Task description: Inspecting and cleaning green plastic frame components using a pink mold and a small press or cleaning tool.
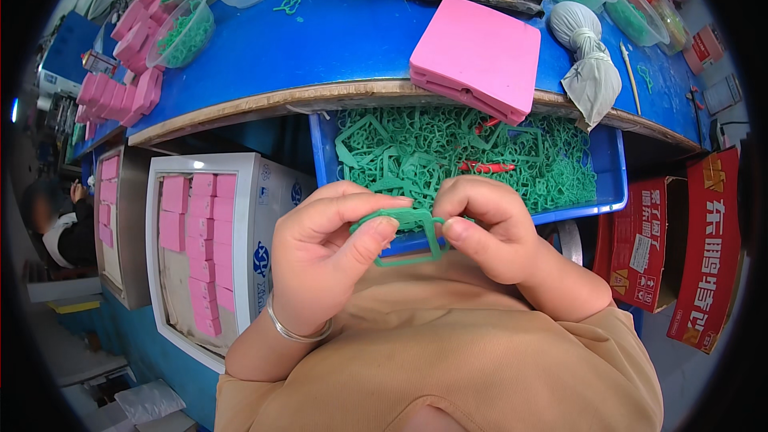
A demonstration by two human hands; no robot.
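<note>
Just in front of my chest, both hands hold a thin green piece (pixel 412 218) with an open, frame-like outline. My left hand (pixel 324 244) pinches its left side between thumb and fingers. On the opposite side, my right hand (pixel 494 228) grips the edge with thumb and bent forefinger. The fingers partly cover the piece, so its full shape is hidden. Beyond the hands lies a blue bin (pixel 323 152) heaped with green loops, frames and scraps (pixel 400 164). Among these scraps are some red bits (pixel 486 167).
Pink square blocks (pixel 478 52) are stacked at the blue table's (pixel 272 48) front edge, beside a tied grey cloth bundle (pixel 578 26). A white case (pixel 264 216) of pink blocks stands left, red cartons (pixel 640 232) right. Bowls (pixel 182 36) hold green pieces. Another person (pixel 68 216) sits far left.
</note>
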